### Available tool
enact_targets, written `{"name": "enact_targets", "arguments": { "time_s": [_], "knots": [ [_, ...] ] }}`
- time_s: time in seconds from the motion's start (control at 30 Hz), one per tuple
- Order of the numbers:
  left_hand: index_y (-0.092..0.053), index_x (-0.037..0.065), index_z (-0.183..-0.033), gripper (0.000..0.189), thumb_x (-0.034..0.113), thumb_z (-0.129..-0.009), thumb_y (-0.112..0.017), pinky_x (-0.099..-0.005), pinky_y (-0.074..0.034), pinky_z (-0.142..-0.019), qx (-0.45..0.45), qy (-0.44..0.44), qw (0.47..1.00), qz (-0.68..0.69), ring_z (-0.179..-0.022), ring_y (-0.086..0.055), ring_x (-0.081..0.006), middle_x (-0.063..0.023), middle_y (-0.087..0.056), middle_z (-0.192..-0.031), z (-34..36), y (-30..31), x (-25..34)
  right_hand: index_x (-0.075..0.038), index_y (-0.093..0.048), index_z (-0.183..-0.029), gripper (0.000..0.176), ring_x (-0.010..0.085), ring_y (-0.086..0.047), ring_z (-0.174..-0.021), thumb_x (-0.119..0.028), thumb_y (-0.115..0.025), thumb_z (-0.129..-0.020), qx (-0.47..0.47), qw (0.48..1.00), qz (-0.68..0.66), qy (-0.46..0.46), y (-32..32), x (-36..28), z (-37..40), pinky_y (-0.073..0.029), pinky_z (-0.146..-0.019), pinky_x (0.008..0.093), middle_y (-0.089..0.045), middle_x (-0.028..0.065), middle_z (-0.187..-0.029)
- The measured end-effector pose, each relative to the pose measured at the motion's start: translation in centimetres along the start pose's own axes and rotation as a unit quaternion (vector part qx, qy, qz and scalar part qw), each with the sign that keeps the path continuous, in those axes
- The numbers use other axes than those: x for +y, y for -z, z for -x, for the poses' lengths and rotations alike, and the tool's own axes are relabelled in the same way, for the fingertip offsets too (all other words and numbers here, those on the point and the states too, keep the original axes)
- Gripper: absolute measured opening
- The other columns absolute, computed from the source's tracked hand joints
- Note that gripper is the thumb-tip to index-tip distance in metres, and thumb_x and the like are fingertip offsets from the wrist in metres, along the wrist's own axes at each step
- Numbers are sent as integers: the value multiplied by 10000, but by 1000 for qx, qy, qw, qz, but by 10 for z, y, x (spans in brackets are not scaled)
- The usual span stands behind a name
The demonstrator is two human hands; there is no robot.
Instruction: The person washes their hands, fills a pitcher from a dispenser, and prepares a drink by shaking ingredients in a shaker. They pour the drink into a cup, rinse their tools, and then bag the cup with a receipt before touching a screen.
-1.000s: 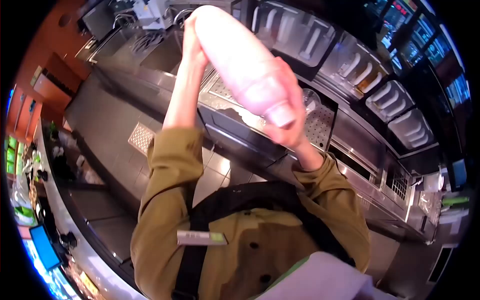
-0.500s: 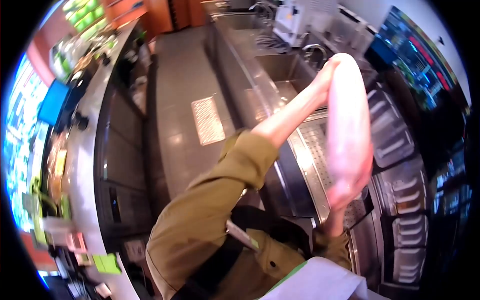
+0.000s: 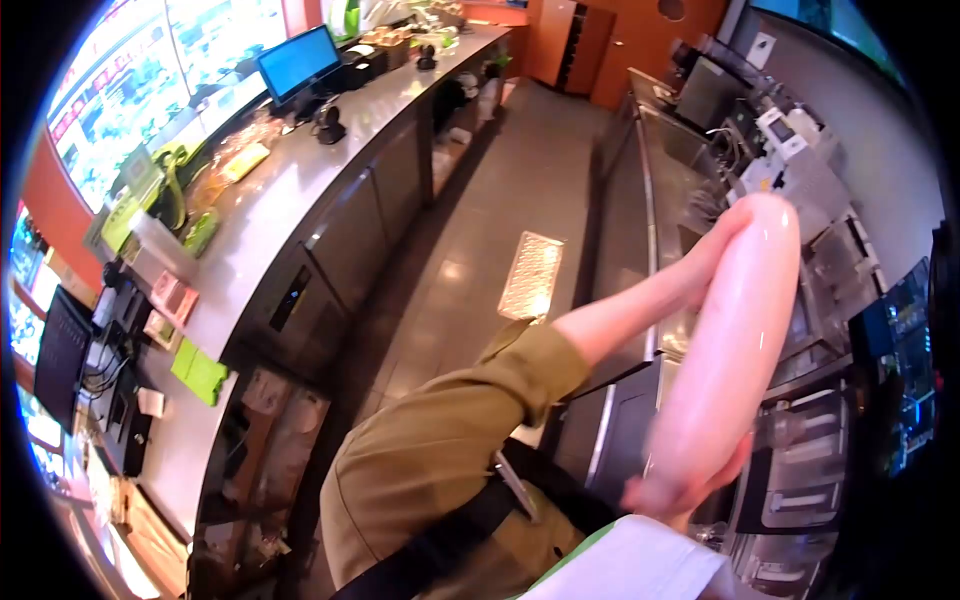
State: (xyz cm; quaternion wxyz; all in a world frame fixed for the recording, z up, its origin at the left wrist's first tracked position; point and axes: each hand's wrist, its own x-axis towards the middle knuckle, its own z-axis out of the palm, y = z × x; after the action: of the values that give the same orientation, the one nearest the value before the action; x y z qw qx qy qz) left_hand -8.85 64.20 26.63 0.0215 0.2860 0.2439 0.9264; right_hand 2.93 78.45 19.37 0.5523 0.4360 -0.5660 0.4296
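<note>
A long, glossy pale pink cylinder, which looks like a drink shaker (image 3: 742,325), is held at a slant in front of me on the right. My left hand (image 3: 730,228) closes on its upper, far end, the arm stretched out in a rolled olive sleeve. Around the lower, near end, my right hand (image 3: 695,488) is wrapped, its fingers blurred by motion. The shaker's contents cannot be made out.
A steel counter (image 3: 665,190) with machines (image 3: 785,135) runs along the right. Lidded containers (image 3: 800,465) sit at lower right. On the left, a long counter (image 3: 270,225) carries a blue-screened monitor (image 3: 300,65). A bright metal grate (image 3: 532,275) lies in the floor.
My head has turned, so the left counter and the aisle show more fully. The shaker stays in both hands, but is more tilted and sits lower and farther right in view.
</note>
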Motion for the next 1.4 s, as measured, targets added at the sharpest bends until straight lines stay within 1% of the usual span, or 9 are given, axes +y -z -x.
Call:
{"name": "enact_targets", "arguments": {
  "time_s": [0.1,0.17,0.33,0.53,0.63,0.7,1.03,1.27,1.4],
  "knots": [
    [-501,3,-1085,645,573,-791,-427,-339,-452,-798,101,53,993,5,-890,-560,-179,-117,-574,-1016,-13,23,-3,-226,-365,-1263,643,411,-431,-1068,-560,-460,-721,-13,955,-65,-289,-3,-28,-30,-413,-836,490,-370,300,-1207],
    [-503,2,-1080,670,593,-773,-442,-344,-450,-796,43,2,999,-6,-871,-561,-187,-120,-573,-1012,16,-10,18,-161,-433,-1178,534,327,-514,-829,-524,-346,-797,334,942,3,23,-47,1,-28,-449,-691,470,-494,274,-988],
    [-488,12,-1100,699,614,-743,-479,-337,-424,-837,130,-41,989,-58,-874,-552,-183,-113,-569,-1018,-3,-3,14,-43,-427,-1211,682,304,-527,-911,-576,-319,-800,132,982,21,-132,-26,-33,-14,-421,-783,472,-533,283,-937],
    [-491,22,-1112,651,585,-791,-423,-353,-433,-844,-30,-94,995,7,-947,-550,-203,-130,-564,-1052,37,-31,33,-86,-394,-1159,637,413,-464,-1007,-574,-429,-752,317,936,-150,33,-64,-22,6,-387,-856,461,-442,281,-1125],
    [-472,24,-1126,666,593,-784,-424,-374,-451,-818,7,38,999,17,-952,-553,-215,-159,-551,-1055,-5,10,25,57,-425,-1155,881,413,-414,-1104,-666,-512,-658,39,989,-57,-133,-10,-26,-17,-363,-897,491,-415,322,-1173],
    [-469,14,-1114,694,615,-767,-438,-362,-454,-797,69,-41,996,-41,-868,-565,-225,-156,-556,-1018,3,-12,25,-21,-319,-1268,917,391,-328,-1159,-651,-520,-633,45,780,84,-618,-18,-33,-43,-293,-926,492,-281,268,-1305],
    [-378,8,-1208,789,632,-735,-472,-375,-425,-854,-30,-13,999,7,-960,-528,-242,-166,-505,-1111,48,-43,-1,-118,-270,-1299,830,408,-353,-1139,-516,-602,-651,-54,998,24,-9,42,-41,22,-349,-897,528,-223,216,-1344],
    [-445,-17,-1118,636,524,-784,-440,-400,-488,-755,38,3,999,-21,-921,-567,-238,-180,-524,-1051,-1,-36,-45,-125,-276,-1304,828,303,-348,-1188,-323,-716,-632,-149,855,-214,-448,81,-79,-34,-366,-905,527,-260,178,-1341],
    [-450,6,-1147,682,560,-752,-496,-393,-503,-739,-103,9,987,121,-923,-569,-268,-157,-531,-1059,7,-58,-58,-125,-309,-1290,664,309,-366,-1183,-269,-635,-731,-144,987,49,-53,84,-40,-7,-373,-912,516,-304,174,-1320]
  ]
}}
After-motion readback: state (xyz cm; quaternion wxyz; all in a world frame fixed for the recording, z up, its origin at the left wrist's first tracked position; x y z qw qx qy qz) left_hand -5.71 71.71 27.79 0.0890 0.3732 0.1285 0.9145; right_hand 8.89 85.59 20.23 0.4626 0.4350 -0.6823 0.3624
